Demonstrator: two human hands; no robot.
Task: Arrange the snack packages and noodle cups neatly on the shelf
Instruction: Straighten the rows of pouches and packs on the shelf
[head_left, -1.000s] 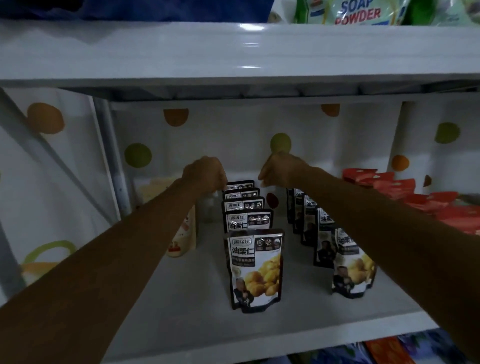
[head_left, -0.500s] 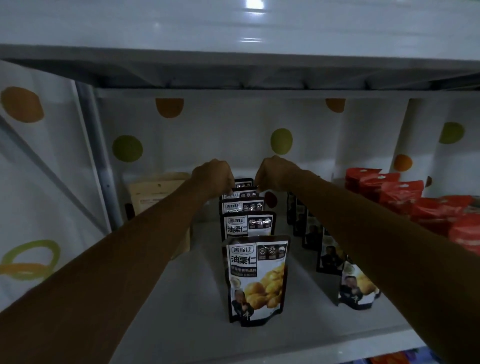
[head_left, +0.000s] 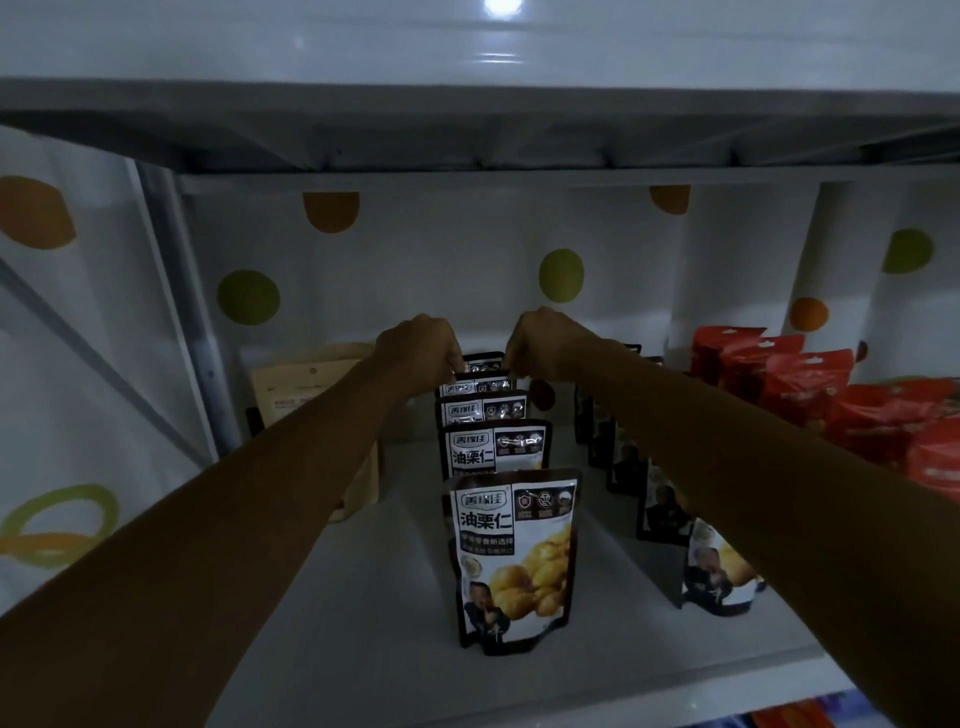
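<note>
Several black-and-white chestnut snack pouches stand upright in a row running back from the front pouch (head_left: 513, 558) on the white shelf (head_left: 374, 613). At the far end of that row, my left hand (head_left: 418, 353) and my right hand (head_left: 540, 340) each pinch a top corner of a rear pouch (head_left: 482, 374). Both forearms reach deep under the upper shelf. A second row of the same pouches (head_left: 719, 571) stands to the right, partly hidden by my right arm.
Red snack packs (head_left: 810, 384) crowd the right side of the shelf. A tan paper pouch (head_left: 306, 384) stands at the back left beside a metal upright (head_left: 176, 312). The upper shelf board (head_left: 478, 130) hangs low overhead. A dotted white sheet covers the back.
The camera has moved closer and tipped down, so the upper shelf's goods have left the view. Both hands stay on the rear pouch at the back of the row.
</note>
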